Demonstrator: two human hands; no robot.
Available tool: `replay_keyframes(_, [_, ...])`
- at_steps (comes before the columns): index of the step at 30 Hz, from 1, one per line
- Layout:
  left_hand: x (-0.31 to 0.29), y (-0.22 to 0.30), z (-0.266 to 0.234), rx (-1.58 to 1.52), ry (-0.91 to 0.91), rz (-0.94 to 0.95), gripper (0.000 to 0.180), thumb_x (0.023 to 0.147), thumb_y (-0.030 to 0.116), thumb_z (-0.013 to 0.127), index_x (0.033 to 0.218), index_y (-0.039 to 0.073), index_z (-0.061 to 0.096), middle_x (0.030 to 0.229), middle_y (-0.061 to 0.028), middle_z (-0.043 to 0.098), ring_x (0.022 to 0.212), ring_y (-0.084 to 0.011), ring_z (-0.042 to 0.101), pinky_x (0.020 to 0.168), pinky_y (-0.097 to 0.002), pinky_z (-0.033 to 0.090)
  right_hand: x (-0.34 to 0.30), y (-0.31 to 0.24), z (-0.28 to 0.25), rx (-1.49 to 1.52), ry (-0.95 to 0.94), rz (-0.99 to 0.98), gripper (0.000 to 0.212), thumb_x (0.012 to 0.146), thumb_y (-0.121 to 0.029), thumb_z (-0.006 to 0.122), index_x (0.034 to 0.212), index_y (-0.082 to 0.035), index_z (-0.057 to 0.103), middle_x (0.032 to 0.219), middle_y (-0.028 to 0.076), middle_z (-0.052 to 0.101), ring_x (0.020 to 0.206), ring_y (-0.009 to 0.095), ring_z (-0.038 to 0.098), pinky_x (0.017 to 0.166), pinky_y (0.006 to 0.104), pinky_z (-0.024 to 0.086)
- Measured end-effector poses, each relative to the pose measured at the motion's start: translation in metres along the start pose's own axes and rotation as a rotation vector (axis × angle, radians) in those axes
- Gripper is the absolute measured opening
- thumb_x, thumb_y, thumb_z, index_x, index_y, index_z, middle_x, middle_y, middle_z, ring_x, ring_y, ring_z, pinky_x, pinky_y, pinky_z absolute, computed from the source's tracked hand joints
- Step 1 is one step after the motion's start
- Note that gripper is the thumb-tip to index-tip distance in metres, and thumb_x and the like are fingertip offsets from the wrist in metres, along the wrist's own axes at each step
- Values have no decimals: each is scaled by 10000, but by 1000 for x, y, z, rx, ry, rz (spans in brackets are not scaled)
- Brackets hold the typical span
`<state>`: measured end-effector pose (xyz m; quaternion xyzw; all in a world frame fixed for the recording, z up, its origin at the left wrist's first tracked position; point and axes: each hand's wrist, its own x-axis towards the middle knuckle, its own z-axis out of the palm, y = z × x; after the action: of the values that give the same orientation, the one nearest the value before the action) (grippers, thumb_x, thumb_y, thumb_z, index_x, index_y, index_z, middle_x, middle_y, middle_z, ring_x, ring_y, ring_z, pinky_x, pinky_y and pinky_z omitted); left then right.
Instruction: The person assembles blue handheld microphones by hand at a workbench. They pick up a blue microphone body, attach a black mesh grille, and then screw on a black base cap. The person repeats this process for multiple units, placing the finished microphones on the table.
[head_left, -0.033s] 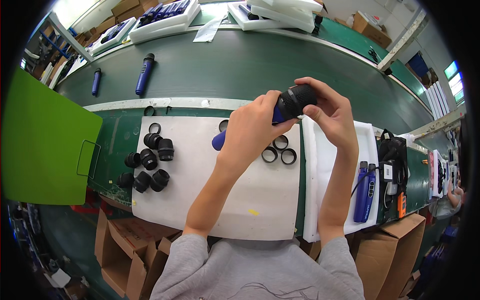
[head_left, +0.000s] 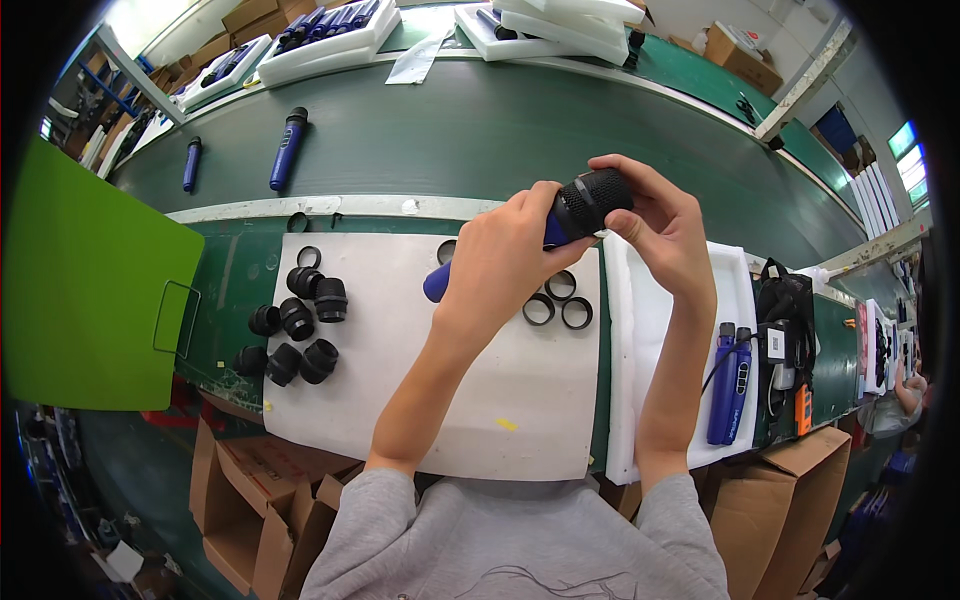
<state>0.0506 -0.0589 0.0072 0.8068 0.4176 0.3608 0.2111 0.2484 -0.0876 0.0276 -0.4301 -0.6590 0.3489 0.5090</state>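
Blue microphone [head_left: 568,220] — left hand [head_left: 500,255] around body [head_left: 438,283], right hand [head_left: 672,236] at mesh head [head_left: 600,198]

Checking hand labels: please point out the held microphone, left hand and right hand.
Held microphone [head_left: 601,194], head view: on its black mesh head.
Left hand [head_left: 497,255], head view: back of the hand.
Right hand [head_left: 675,238], head view: middle of the hand.

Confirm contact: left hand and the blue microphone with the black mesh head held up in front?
Touching. The head view shows the left hand wrapped around the microphone, whose blue tail end sticks out past the grip.
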Motion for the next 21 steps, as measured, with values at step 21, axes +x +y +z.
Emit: replay_keyframes(21, [1,-2,5,56,31,0,487,767,307,850,1121,45,643,918,-148,722,787,-322,713,681,-397,560,1,3,6,-40,86,51,420,893,-231,782,1209,14,655,1003,93,717,932,151,685,893,304,556])
